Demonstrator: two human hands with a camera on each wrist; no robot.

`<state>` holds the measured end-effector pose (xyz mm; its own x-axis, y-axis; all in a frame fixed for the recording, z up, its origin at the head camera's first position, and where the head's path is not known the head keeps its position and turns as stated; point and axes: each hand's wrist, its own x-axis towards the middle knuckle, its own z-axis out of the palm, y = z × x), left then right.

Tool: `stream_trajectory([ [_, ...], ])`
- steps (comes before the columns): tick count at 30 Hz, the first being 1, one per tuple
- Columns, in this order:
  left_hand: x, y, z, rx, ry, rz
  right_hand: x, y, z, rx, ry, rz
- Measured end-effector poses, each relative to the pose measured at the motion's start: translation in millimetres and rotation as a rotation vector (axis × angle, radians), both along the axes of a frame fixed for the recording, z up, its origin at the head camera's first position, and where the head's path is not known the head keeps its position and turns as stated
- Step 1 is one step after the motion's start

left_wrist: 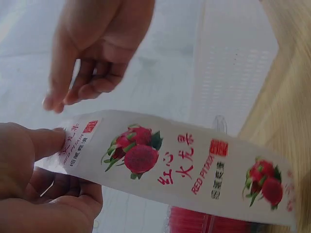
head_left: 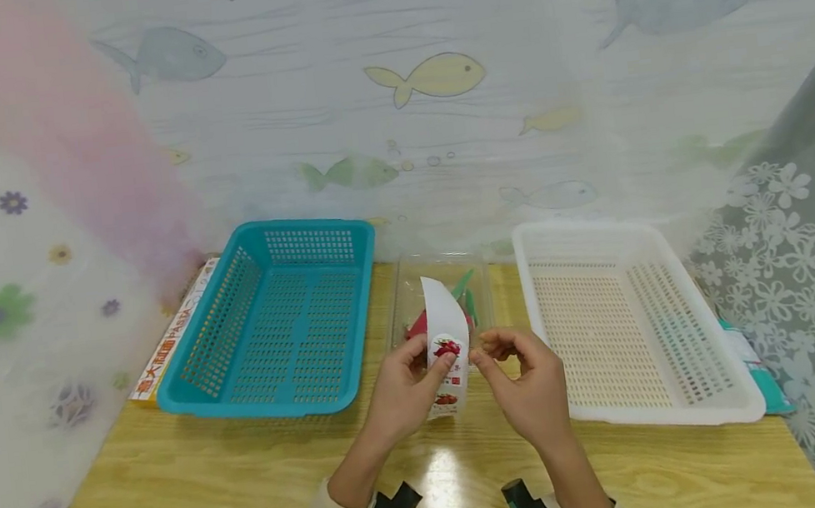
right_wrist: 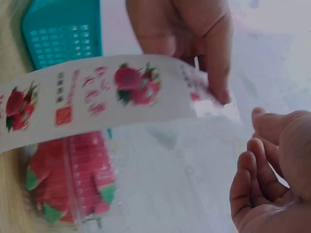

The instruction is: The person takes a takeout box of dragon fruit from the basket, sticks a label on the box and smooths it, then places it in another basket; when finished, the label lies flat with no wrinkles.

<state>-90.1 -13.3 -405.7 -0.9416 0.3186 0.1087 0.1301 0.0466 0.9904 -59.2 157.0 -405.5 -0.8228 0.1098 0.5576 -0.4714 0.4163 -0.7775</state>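
A white strip of dragon fruit labels (head_left: 446,316) is gripped near its end by my left hand (head_left: 406,384), the thumb on its printed face. The right wrist view shows the same strip (right_wrist: 58,90) stretching away from the left hand (right_wrist: 187,29). My right hand (head_left: 532,386) is just right of it, thumb and forefinger close together, other fingers loosely curled. In the right wrist view a gap parts that hand (right_wrist: 272,165) from the strip, with nothing visible between its fingers. Beneath, a red dragon fruit with green tips (right_wrist: 53,174) lies in a clear plastic container (head_left: 482,279).
A blue-green basket (head_left: 274,407) stands at the left and a white basket (head_left: 668,417) at the right. Beside the blue-green one lies a pasta box (head_left: 163,357); a teal packet (head_left: 765,385) shows past the white one. A fish-patterned curtain (head_left: 333,128) hangs behind the wooden table (head_left: 216,494).
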Motion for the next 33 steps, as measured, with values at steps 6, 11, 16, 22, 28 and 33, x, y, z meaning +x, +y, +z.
stream_trajectory([
  [6,4.1,2.8,-2.0,0.016,0.023,-0.037,1.0,-6.1,8.4,0.123,0.080,-0.095],
  [11,5.4,4.0,-1.1,-0.066,0.093,-0.007,1.7,-5.6,8.5,0.127,0.075,-0.099],
  [16,5.2,4.5,1.6,-0.088,0.093,0.001,0.2,-5.5,7.5,0.107,0.103,-0.095],
  [22,6.1,6.5,-0.7,-0.036,0.020,-0.028,-0.1,-6.3,5.3,0.086,0.126,-0.117],
  [28,5.9,7.3,-2.1,0.027,-0.047,-0.045,-2.9,-6.0,1.9,0.092,0.174,-0.146],
  [33,5.8,8.1,-3.7,-0.029,0.006,-0.014,-2.5,-6.3,1.5,0.070,0.167,-0.124],
])
